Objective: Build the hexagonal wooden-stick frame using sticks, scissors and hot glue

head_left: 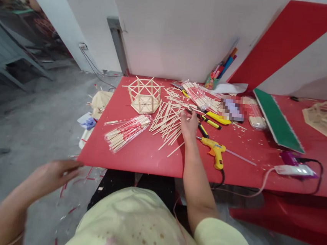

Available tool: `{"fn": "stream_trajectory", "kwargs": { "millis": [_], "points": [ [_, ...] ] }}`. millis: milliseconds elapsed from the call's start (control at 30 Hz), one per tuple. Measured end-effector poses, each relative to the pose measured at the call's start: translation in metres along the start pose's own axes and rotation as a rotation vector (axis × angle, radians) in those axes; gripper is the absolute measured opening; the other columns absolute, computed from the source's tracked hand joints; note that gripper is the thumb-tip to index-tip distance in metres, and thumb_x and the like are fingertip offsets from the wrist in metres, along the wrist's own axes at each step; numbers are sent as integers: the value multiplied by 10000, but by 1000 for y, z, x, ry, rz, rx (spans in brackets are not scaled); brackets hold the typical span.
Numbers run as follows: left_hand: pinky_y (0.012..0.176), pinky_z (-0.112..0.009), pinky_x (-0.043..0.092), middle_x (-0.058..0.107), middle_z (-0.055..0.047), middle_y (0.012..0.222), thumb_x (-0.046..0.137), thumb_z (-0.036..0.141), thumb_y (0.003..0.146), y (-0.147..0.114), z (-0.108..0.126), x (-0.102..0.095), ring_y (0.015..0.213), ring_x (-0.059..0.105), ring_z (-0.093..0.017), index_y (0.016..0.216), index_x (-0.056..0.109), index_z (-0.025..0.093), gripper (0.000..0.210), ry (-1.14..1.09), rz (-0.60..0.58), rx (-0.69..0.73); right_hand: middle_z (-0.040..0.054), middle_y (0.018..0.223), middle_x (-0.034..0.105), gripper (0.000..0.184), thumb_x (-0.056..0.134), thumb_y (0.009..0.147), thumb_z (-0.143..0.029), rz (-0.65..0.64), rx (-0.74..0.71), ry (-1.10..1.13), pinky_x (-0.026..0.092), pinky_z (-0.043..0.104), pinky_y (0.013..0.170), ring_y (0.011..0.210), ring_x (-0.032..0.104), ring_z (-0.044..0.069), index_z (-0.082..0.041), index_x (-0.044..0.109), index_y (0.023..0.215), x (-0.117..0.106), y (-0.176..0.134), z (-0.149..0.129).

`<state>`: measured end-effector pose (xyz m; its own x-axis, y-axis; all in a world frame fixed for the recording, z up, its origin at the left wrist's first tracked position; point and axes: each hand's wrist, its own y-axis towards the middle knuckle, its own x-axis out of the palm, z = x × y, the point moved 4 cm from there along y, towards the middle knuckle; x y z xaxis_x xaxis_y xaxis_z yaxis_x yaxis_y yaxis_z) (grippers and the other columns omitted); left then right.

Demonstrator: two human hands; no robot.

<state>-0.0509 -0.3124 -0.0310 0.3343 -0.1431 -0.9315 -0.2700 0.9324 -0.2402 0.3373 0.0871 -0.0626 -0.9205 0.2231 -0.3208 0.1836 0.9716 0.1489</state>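
Observation:
My right hand (189, 126) reaches down over the right side of a loose pile of thin wooden sticks (166, 119). Its thumb and fingers are apart, with dark tool parts just beyond the fingertips. Off the table's front left corner, my left hand (59, 172) hangs slightly blurred, fingers loosely stretched and nothing seen in them. Behind the pile stands an open frame of glued sticks (145, 94) on a many-sided wooden base. A clear packet of chopsticks (128, 131) with red printing lies left of the pile. To the right rests a yellow glue gun (215, 150) with a glue stick in its back.
Yellow-and-black tools (211, 122), a yellow cutter (218, 118) and another chopstick packet (197, 95) lie behind my right hand. A pen cup (212, 81) stands by the wall. Further right are a green board (278, 120), a power strip (294, 171) with cords and another wooden model (325, 120).

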Motion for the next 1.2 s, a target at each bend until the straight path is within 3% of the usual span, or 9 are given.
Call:
{"fn": "stream_trajectory", "kwargs": {
  "millis": [133,233,467,633,733,833,900,1067,1200],
  "points": [
    [751,-309,450,771,-113,1159,398,486,1038,93,115,-24,935,705,-240,1043,764,231,446,134,227,212,150,1241,592,623,663,878,-474,-28,-174,-20,514,401,956,930,599,208,-173,590,1418,0,-14,-14],
    [661,-311,385,744,-135,1152,470,404,1012,147,165,-26,952,692,-262,1037,752,219,339,283,252,275,125,1195,602,491,633,910,-430,-115,-302,13,523,378,911,802,549,169,-202,653,1345,6,-29,-25],
    [683,-325,387,727,-120,929,489,336,986,173,171,-27,928,661,-264,860,732,202,305,220,324,265,89,1114,679,300,624,959,-427,-395,-375,72,503,363,918,855,601,183,-239,771,1141,28,-60,-39],
    [655,-287,430,670,-31,758,490,405,1008,158,197,-16,693,612,-187,894,655,210,280,-426,236,317,-11,763,639,373,702,895,-581,-645,-102,395,469,286,742,712,552,141,-230,803,970,34,-77,-51],
    [553,-266,395,592,15,656,542,461,993,150,224,5,522,512,-134,869,627,207,295,-757,58,300,-81,558,393,471,747,813,-678,-616,86,549,342,258,555,538,332,100,-214,786,882,30,-78,-53],
    [516,-257,358,527,26,594,619,508,947,149,239,21,499,454,-118,810,654,191,347,-926,80,240,-99,526,290,477,794,753,-689,-474,157,613,256,265,495,511,225,93,-217,726,757,24,-73,-52],
    [514,-256,336,513,23,583,657,507,920,153,242,29,513,428,-113,770,675,182,358,-977,155,204,-91,526,314,475,797,759,-671,-479,122,602,260,266,506,522,251,94,-217,677,683,24,-74,-52],
    [508,-255,307,502,20,574,682,481,905,167,240,40,516,393,-101,672,636,179,384,-1081,270,184,-52,584,513,460,800,783,-620,-819,14,490,355,252,608,609,434,104,-195,692,644,35,-90,-55],
    [487,-249,292,505,25,567,695,536,887,168,240,40,496,373,-97,743,684,176,388,-1079,197,169,-31,687,604,460,794,757,-668,-757,131,585,378,239,589,638,493,107,-211,742,740,34,-84,-51]
  ]
}}
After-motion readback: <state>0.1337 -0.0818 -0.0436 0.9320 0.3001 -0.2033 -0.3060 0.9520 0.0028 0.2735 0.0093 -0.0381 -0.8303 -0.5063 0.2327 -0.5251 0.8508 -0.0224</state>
